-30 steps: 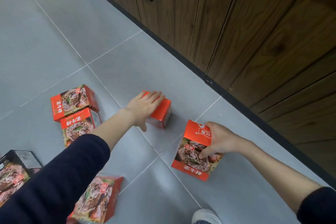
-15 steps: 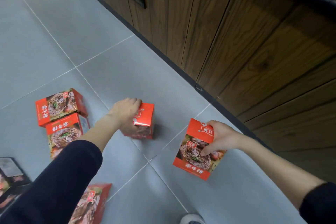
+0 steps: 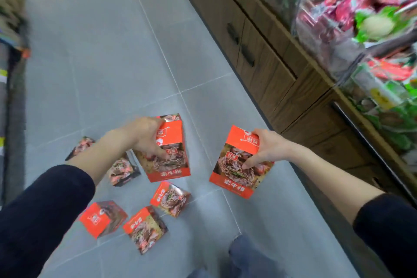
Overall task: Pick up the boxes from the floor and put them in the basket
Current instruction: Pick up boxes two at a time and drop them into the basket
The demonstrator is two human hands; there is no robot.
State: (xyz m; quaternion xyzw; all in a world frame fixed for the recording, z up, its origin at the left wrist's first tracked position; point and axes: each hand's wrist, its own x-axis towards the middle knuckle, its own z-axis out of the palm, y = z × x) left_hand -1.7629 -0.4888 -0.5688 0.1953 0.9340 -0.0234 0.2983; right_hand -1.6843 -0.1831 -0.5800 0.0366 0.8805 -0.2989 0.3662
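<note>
My left hand grips a red food box from its top, lifted clear of the grey tile floor. My right hand holds a second red box the same way, also in the air. Several more red boxes lie scattered on the floor below: one in the middle, one nearer me, one to its left, and two partly hidden behind my left forearm. No basket is in view.
Wooden cabinets with dark handles run along the right. Above them a shelf holds blurred packaged goods. Another shelf unit edge stands at the far left. My leg in jeans shows at the bottom.
Both hands have lifted their boxes off the floor. My head has risen and tilted up, bringing the stocked shelf on the right and more floor boxes into view.
</note>
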